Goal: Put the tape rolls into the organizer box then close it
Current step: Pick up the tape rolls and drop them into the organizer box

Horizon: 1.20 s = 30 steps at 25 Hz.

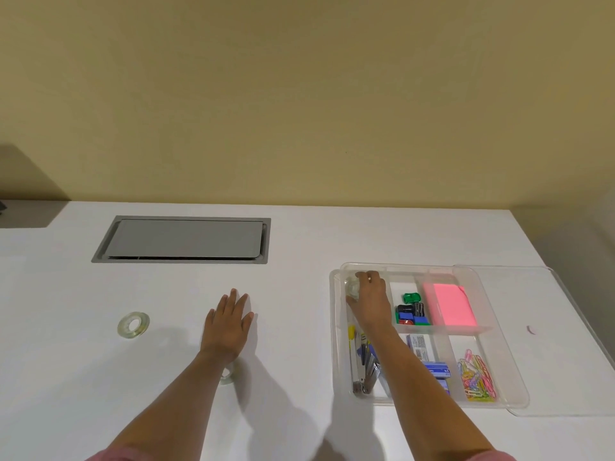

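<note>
**Head view: tape roll held inside the organizer box**

Head camera coverage shows a white desk with both forearms extended over it. The right hand is placed inside the long left compartment of the clear organizer box, its fingers curled around a clear tape roll at the far end of that compartment. Nearer the person than this hand, a stapler lies in the same compartment. To the right of the hand, sharpeners, a pink sticky-note pad, staple boxes and coloured paper clips occupy the other compartments. The transparent lid is seen under and beyond the right side of the box.

The left hand is held flat and released, fingers spread, palm down above the desk. A second tape roll lies well to its left. A third tape roll is partly hidden beneath the left wrist. A grey cable hatch is set into the desk beyond the left hand.
</note>
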{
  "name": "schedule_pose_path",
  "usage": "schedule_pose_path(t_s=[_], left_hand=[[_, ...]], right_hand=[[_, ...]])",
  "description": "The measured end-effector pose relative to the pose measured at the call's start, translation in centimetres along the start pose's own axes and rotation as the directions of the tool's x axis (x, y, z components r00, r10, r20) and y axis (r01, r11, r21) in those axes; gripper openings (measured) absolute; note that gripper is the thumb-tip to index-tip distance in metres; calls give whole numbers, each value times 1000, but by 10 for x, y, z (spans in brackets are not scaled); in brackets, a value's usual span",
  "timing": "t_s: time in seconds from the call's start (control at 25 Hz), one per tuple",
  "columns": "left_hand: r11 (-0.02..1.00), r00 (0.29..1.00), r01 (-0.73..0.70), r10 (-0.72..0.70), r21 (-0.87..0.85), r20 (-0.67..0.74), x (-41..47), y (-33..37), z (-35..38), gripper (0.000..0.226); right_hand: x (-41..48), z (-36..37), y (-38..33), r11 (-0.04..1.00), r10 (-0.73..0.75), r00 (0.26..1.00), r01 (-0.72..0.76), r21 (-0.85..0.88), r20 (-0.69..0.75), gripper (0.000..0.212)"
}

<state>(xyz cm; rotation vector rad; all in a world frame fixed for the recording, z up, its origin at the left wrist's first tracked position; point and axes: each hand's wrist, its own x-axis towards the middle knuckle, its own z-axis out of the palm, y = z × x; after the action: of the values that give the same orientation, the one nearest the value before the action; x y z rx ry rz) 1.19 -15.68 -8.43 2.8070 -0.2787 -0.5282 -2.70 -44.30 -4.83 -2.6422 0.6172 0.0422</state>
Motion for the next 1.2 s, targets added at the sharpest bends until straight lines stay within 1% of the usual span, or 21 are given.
schedule_pose_path(t_s=[0.16,0.36,0.48,0.6,0.68,0.84,1.0,1.08,1.2], left_hand=[[1000,1000,1,-1,-3,0,0,0,0,52],[1000,1000,-8,8,2,2,-2,-1,-1,52],[1000,1000,-13,13,8,-2,-6,-5,-3,52],[999,1000,-30,30,19,-8,-13,-9,-6,53],[999,999,-38,38,20,6,-18,-11,-9,53],[999,998,-45,44,28,35,-36,-23,-14,50],[999,998,-51,50,8,45,-62,-43,-16,49],[998,997,-57,57,-3,47,-75,-56,-15,49],[998,997,-60,60,-21,45,-92,-76,-14,51]], right_hand=[[-3,0,1,999,21,1000,-21,30,9,50],[2,-2,-5,999,48,999,-49,21,23,48],[-3,-2,-5,994,85,996,-85,67,7,48],[-17,-3,-6,984,135,984,-120,129,-112,38],[-27,-4,-10,982,136,966,-103,158,-218,29],[-50,-3,-29,989,58,945,-10,147,-323,25],[-75,2,-58,996,-43,932,70,62,-360,24],[-89,8,-74,993,-83,933,107,51,-350,22],[-111,24,-96,986,-140,954,158,49,-266,25]])
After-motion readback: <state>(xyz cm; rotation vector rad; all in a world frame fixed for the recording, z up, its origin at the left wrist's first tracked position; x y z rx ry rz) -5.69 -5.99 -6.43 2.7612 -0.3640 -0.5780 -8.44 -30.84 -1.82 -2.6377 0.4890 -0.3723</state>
